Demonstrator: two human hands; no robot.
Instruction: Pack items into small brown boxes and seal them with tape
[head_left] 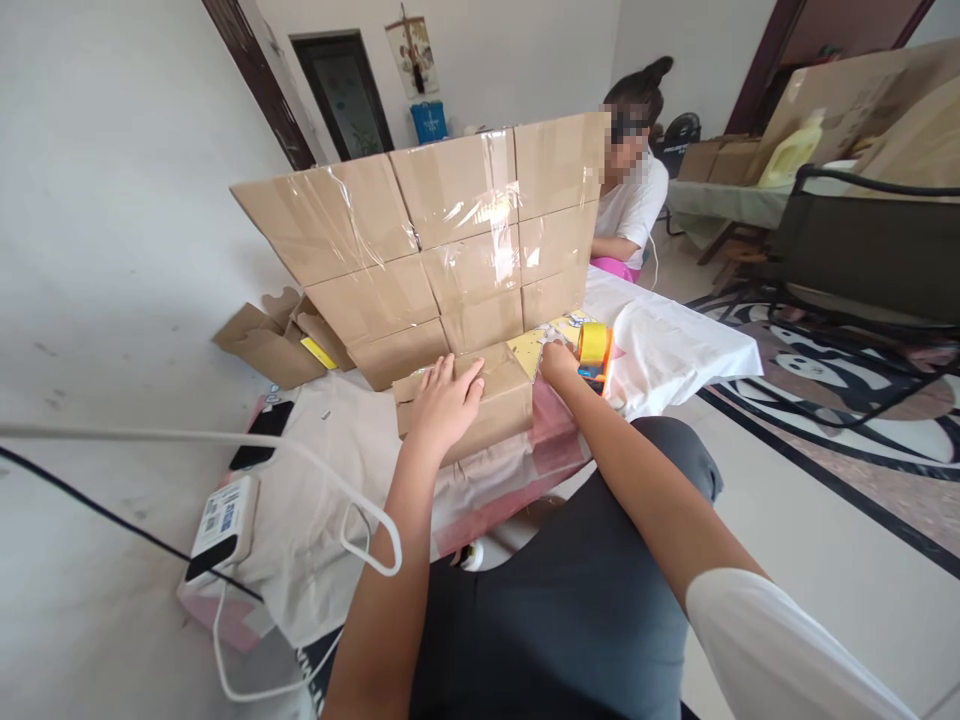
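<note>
My left hand [448,405] lies flat on top of a small brown cardboard box [499,410], fingers stretched out and thumb apart. The box lies on its side on the cloth-covered table [675,340]. Just off the box's right end, my right hand [559,362] is closed, its fingers curled; what they hold, if anything, is hidden. Close beside that wrist is a tape dispenser [604,372] with a yellow roll of tape [595,343], partly behind my forearm. Behind the small box stands a wall of stacked cardboard boxes [469,230], with shiny clear tape over its front.
Open cardboard boxes [262,340] sit at the left by the wall. A black phone [262,435], a white device [225,520] and a looping white cable [330,465] are nearer me. A person [634,190] sits beyond the stack; a dark folding chair [862,260] stands right.
</note>
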